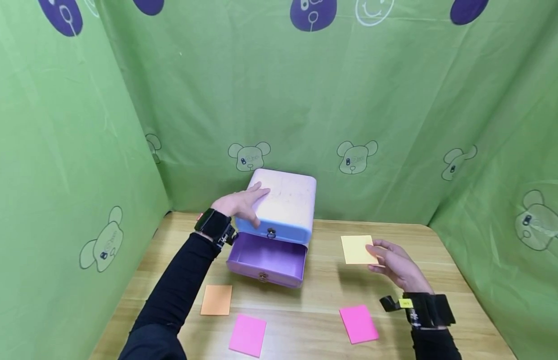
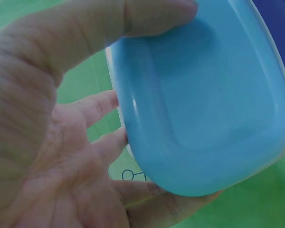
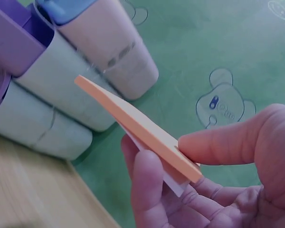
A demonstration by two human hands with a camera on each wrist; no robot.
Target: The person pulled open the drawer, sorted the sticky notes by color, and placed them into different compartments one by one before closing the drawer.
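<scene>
My left hand lies over the left front corner of a small drawer box, fingers spread along its top and side. Its thumb rests on the blue upper drawer front. Below that, the purple drawer is pulled out, its visible inside bare. My right hand pinches a pale yellow-orange sticky note pad between thumb and fingers, raised above the table right of the box. In the right wrist view the sticky note pad appears edge-on, a whitish sheet at its underside.
An orange sticky note pad and a pink one lie on the wooden table at front left. Another pink pad lies at front right. Green printed cloth encloses the table's back and sides.
</scene>
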